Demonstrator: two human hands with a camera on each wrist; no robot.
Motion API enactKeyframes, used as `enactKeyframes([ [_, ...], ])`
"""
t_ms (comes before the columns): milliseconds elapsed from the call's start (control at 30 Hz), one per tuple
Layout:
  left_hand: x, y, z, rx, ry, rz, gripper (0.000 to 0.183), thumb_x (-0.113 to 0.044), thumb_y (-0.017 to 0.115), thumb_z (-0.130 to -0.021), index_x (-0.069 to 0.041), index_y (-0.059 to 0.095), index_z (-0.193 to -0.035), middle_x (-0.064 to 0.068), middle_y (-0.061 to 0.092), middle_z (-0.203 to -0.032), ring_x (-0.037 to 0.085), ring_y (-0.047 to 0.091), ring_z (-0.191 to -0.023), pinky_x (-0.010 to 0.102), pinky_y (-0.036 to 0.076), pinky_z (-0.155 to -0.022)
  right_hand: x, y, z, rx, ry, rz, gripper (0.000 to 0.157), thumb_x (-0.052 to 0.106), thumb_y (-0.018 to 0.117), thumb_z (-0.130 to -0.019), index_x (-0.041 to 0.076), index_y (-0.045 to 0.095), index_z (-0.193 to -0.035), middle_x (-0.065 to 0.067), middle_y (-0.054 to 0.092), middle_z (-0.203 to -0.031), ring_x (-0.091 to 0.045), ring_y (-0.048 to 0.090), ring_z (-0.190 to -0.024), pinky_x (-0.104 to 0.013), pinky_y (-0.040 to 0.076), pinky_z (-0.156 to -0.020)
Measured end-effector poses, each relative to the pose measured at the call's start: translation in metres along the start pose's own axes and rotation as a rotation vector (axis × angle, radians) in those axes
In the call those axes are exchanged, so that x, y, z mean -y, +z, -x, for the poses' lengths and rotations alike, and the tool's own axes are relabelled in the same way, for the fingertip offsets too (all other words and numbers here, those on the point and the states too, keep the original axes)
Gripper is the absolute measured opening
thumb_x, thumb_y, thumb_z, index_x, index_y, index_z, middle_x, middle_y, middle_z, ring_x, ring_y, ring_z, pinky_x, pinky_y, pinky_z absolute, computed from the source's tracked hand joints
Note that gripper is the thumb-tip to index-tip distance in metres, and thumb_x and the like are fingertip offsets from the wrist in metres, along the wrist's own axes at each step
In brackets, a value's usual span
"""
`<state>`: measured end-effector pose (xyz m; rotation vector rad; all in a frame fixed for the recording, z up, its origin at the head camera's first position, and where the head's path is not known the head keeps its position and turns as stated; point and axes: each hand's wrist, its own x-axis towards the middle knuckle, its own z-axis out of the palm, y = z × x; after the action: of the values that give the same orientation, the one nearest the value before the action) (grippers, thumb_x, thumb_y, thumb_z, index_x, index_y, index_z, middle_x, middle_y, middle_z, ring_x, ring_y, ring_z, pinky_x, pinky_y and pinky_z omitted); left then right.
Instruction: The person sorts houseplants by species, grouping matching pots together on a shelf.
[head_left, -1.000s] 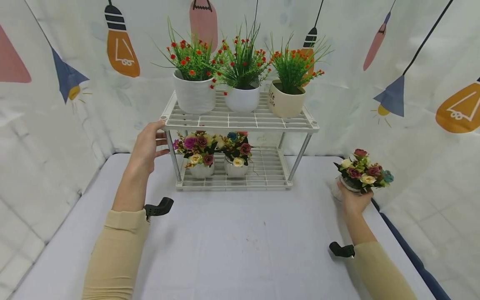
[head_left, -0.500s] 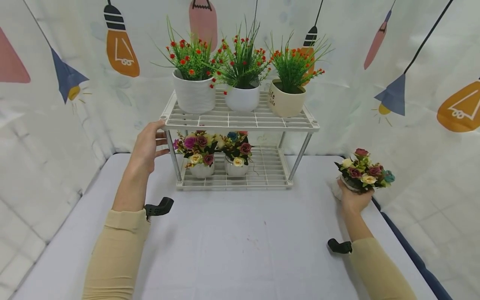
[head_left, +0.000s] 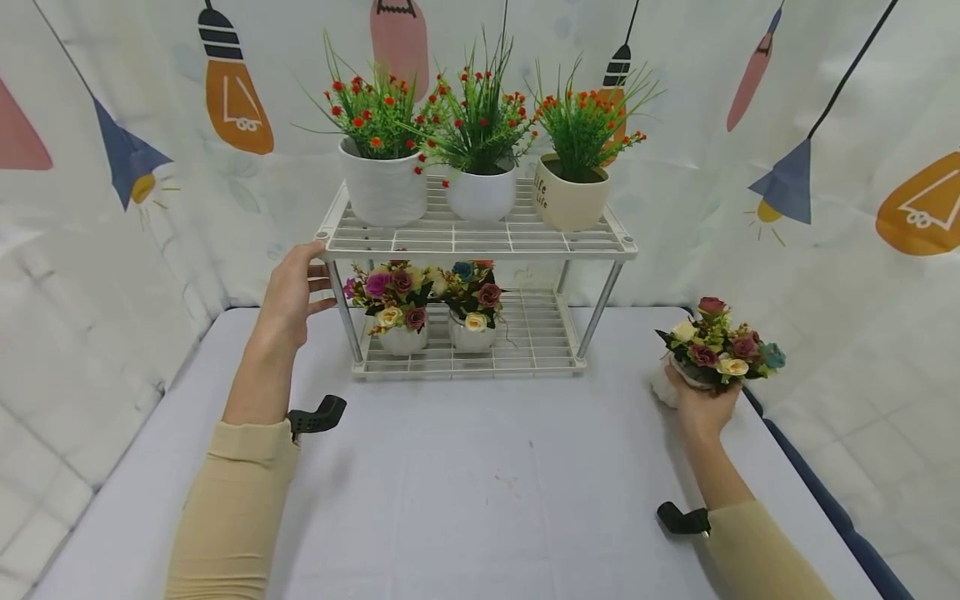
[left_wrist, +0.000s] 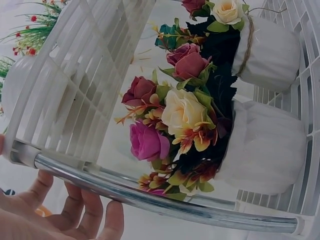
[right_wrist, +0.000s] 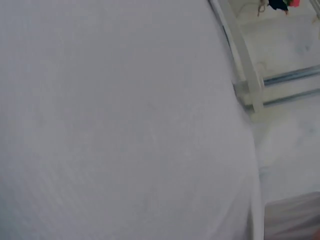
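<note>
In the head view my left hand (head_left: 288,292) holds the upper left corner of a white two-tier wire shelf (head_left: 480,246); in the left wrist view its fingertips touch the metal post (left_wrist: 150,192). At the right side of the table, my right hand (head_left: 705,412) grips a small white pot with artificial roses (head_left: 723,346) in red, cream and teal, leaning to the right. Two similar rose pots, one purple (head_left: 403,337) and one with a teal bloom (head_left: 472,333), stand side by side on the lower tier. The right wrist view misses the held pot.
On the upper tier stand three pots of red-flowered grass: a ribbed white pot (head_left: 384,192), a smooth white pot (head_left: 482,196) and a cream pot (head_left: 572,204) with lettering. A white cloth covers the table (head_left: 480,483). Behind hangs a printed curtain (head_left: 690,83).
My right hand and the rose pot have moved slightly left over the last half second. My left hand keeps its place at the shelf corner, and the head view has shifted a little.
</note>
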<state>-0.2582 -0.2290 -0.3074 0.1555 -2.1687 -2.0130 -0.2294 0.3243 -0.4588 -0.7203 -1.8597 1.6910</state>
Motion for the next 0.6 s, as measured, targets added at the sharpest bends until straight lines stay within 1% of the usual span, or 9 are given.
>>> enactKeyframes([
  [100, -0.001, 0.000, 0.000, 0.000, 0.004, 0.000, 0.041, -0.060, 0.042, -0.104, -0.024, 0.058, -0.118, 0.004, 0.047, -0.114, 0.018, 0.050, -0.102, 0.042, 0.043, -0.091, 0.008, 0.000, 0.013, 0.045, -0.026, -0.034, 0.118, 0.022, 0.092, -0.079, 0.023, 0.011, -0.164, 0.005, 0.020, -0.167, -0.004, 0.018, -0.149, -0.018, 0.011, -0.118],
  [233, -0.001, 0.000, 0.000, 0.001, 0.008, 0.006, 0.041, -0.059, 0.043, -0.104, -0.024, 0.058, -0.116, 0.004, 0.048, -0.113, 0.018, 0.050, -0.101, 0.042, 0.044, -0.091, 0.019, 0.002, 0.033, 0.126, -0.065, -0.074, 0.115, 0.015, 0.091, -0.080, 0.026, 0.013, -0.163, 0.005, 0.022, -0.166, -0.004, 0.019, -0.148, -0.021, 0.012, -0.119],
  [333, -0.001, 0.000, -0.001, 0.001, 0.012, 0.001, 0.041, -0.060, 0.043, -0.104, -0.024, 0.059, -0.116, 0.005, 0.048, -0.113, 0.018, 0.051, -0.101, 0.042, 0.044, -0.090, 0.025, 0.007, 0.050, 0.195, -0.111, -0.100, 0.110, 0.010, 0.089, -0.082, 0.027, 0.015, -0.162, 0.004, 0.026, -0.164, -0.007, 0.021, -0.148, -0.025, 0.013, -0.121],
  [433, -0.001, 0.000, -0.001, 0.000, 0.012, -0.002, 0.042, -0.059, 0.043, -0.104, -0.023, 0.058, -0.118, 0.005, 0.048, -0.113, 0.018, 0.051, -0.101, 0.043, 0.044, -0.091, 0.032, 0.012, 0.066, 0.255, -0.139, -0.102, 0.108, 0.010, 0.088, -0.083, 0.026, 0.016, -0.161, 0.004, 0.027, -0.163, -0.009, 0.021, -0.149, -0.030, 0.012, -0.122],
  [533, 0.000, 0.000, -0.001, 0.004, 0.004, 0.019, 0.041, -0.058, 0.044, -0.104, -0.023, 0.058, -0.118, 0.006, 0.048, -0.113, 0.018, 0.051, -0.101, 0.044, 0.044, -0.091, 0.037, 0.018, 0.080, 0.310, -0.155, -0.084, 0.105, 0.013, 0.088, -0.084, 0.025, 0.018, -0.161, 0.003, 0.028, -0.162, -0.010, 0.022, -0.149, -0.035, 0.010, -0.123],
  [600, 0.000, -0.001, -0.001, 0.003, 0.000, 0.027, 0.040, -0.058, 0.045, -0.104, -0.023, 0.057, -0.118, 0.006, 0.048, -0.113, 0.018, 0.051, -0.101, 0.044, 0.044, -0.092, 0.039, 0.023, 0.088, 0.357, -0.170, -0.082, 0.102, 0.012, 0.087, -0.085, 0.023, 0.019, -0.160, 0.002, 0.029, -0.160, -0.011, 0.023, -0.149, -0.039, 0.012, -0.123],
])
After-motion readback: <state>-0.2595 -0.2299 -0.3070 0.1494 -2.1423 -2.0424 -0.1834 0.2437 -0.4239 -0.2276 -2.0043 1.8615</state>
